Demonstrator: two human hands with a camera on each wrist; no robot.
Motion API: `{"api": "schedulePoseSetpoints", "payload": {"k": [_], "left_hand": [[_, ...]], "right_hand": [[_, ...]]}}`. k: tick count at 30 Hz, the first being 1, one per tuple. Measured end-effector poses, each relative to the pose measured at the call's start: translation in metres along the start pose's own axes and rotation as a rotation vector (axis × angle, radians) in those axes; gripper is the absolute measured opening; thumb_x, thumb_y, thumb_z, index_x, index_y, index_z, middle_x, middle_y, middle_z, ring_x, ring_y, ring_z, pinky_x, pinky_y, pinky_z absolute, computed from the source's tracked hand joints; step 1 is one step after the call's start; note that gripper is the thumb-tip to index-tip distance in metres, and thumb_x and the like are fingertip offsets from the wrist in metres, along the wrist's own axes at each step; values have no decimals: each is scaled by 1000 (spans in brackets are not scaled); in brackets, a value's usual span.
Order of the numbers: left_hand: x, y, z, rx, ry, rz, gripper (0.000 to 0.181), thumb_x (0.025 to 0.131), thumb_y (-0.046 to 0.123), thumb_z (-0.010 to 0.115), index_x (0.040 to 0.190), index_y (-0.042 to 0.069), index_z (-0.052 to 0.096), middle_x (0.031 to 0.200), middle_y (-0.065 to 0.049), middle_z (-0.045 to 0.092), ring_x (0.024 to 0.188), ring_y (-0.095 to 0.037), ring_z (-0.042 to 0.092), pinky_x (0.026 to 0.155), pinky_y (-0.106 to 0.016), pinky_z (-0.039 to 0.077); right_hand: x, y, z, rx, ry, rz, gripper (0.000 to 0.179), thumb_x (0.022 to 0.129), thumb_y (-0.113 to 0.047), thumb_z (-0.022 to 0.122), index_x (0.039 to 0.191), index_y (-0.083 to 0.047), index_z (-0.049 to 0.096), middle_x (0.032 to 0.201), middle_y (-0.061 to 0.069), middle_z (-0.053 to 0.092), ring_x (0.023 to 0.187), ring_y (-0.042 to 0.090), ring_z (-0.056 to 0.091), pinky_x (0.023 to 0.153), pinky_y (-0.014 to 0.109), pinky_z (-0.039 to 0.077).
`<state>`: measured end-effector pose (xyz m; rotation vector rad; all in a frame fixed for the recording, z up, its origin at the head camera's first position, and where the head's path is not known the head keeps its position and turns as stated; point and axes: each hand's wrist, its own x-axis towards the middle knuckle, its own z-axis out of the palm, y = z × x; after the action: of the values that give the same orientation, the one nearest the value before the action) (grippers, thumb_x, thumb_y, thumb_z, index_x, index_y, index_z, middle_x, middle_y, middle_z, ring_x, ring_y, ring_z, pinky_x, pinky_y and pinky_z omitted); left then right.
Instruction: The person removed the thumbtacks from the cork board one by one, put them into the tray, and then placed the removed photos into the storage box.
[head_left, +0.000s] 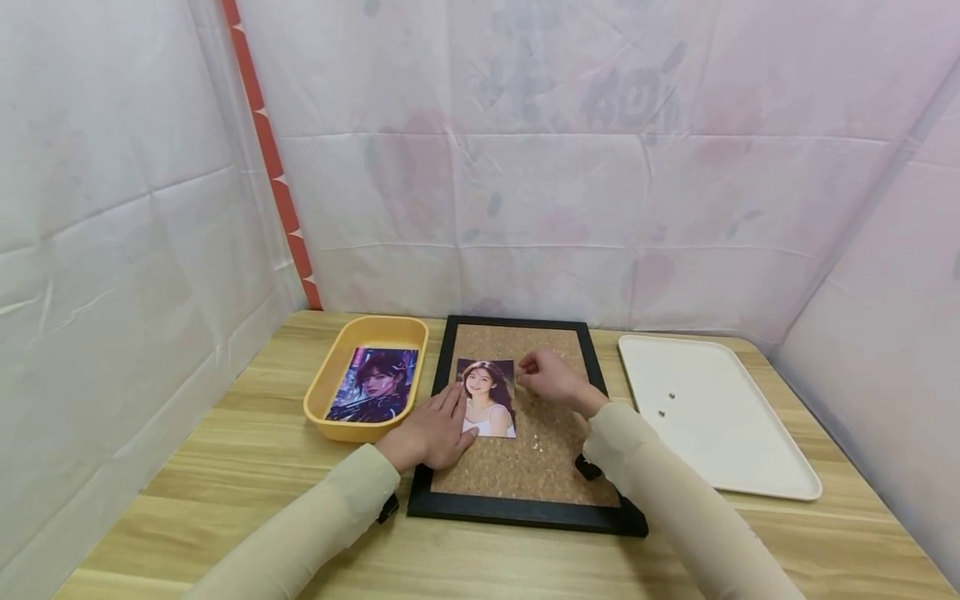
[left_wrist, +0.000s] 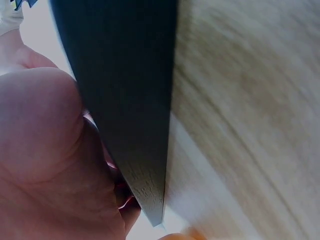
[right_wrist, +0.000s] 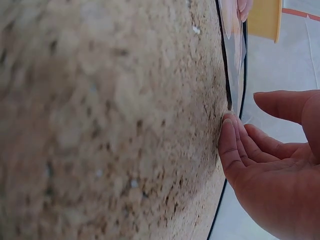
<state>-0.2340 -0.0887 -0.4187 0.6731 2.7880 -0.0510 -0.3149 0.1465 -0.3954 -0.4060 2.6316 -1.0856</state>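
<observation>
A photo print (head_left: 491, 417) of a long-haired person in a white top lies on the cork board (head_left: 517, 475), which has a black frame. My left hand (head_left: 438, 425) rests over the frame's left side, its fingers on the photo's left edge. In the left wrist view the palm (left_wrist: 45, 150) sits beside the dark frame side (left_wrist: 120, 75). At the photo's upper right edge, my right hand (head_left: 553, 377) touches the cork. The right wrist view shows its fingers (right_wrist: 231, 145) together at the print's edge and the thumb (right_wrist: 280, 104) held apart, with nothing visible between them.
Left of the board stands a yellow basket (head_left: 318, 404) with a purple-blue illustrated print (head_left: 375, 383) inside. A white tray (head_left: 742, 433) lies to the right, carrying two small metallic pieces (head_left: 672, 395). Tiny shiny bits (head_left: 536, 444) show on the cork. Curtains (head_left: 555, 208) enclose the table.
</observation>
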Motion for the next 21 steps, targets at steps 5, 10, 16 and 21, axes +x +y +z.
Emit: {"api": "schedulePoseSetpoints", "payload": {"k": [5,10,16,21], "left_hand": [[10,-6,11,15,2,-2,75,110,52,27,163,1,15,171,-16,5,158,-31,3,127,-44,12],[11,-7,11,21,3,-1,76,110,53,27,163,1,14,171,-16,5,158,-31,4,127,-43,12],[8,-5,8,8,5,-3,74,110,51,27,163,-1,15,171,-17,6,158,-31,4,127,-43,11],[-1,1,-3,0,-13,-5,72,111,47,28,162,-2,16,171,-19,7,158,-32,5,127,-43,11]], "right_hand": [[2,-2,3,27,-4,18,37,102,-11,58,134,8,57,123,20,65,105,25,63,89,41,56],[2,-4,6,57,7,10,37,101,-8,58,133,11,58,120,22,66,97,23,65,81,36,57],[3,-4,10,88,27,2,27,96,-3,60,120,9,66,98,15,72,79,19,66,65,29,54],[5,-4,15,50,32,9,16,96,-5,61,105,4,70,80,8,71,67,16,62,56,25,47]]}}
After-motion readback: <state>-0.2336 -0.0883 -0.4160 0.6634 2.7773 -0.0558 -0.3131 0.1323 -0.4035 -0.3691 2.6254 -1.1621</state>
